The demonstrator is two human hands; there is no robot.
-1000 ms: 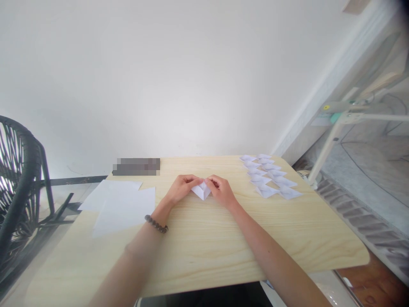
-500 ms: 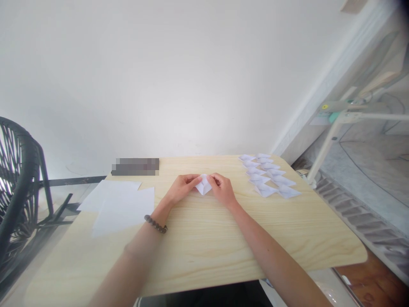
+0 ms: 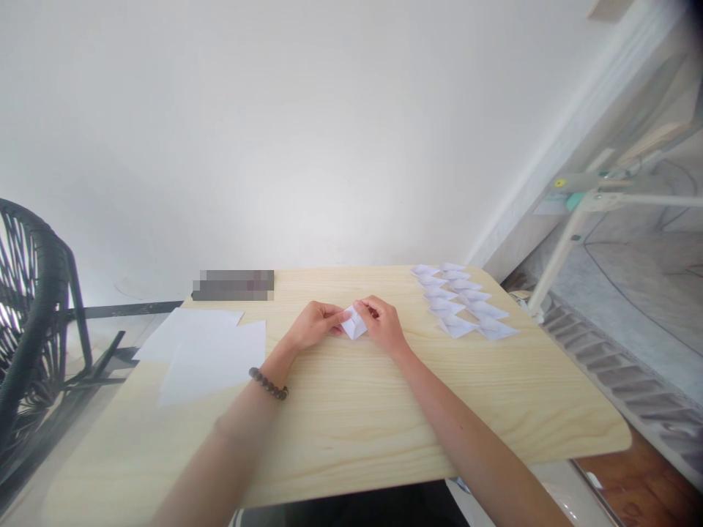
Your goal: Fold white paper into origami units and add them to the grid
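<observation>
A small folded white paper (image 3: 354, 326) is held between both hands over the middle of the table. My left hand (image 3: 317, 323) pinches its left corner between thumb and fingers; a dark bead bracelet (image 3: 268, 383) circles that wrist. On the upper right side, my right hand (image 3: 381, 322) grips the same paper, and its fingertips partly cover it. To the right stand two rows of similar folded paper pieces (image 3: 451, 325), pointed at their ends. Flat white sheets (image 3: 214, 366) lie on the left of the table.
A blurred-out dark object (image 3: 233, 286) sits at the table's back left. The pale wooden table (image 3: 351, 439) meets a white wall (image 3: 340, 146). A dark woven chair (image 3: 38, 307) stands at the left, a white metal frame (image 3: 560, 256) at the right.
The folded paper has turned and shifted slightly right and toward me. The left hand's fingers have moved down along its left side; the right hand keeps its pinch.
</observation>
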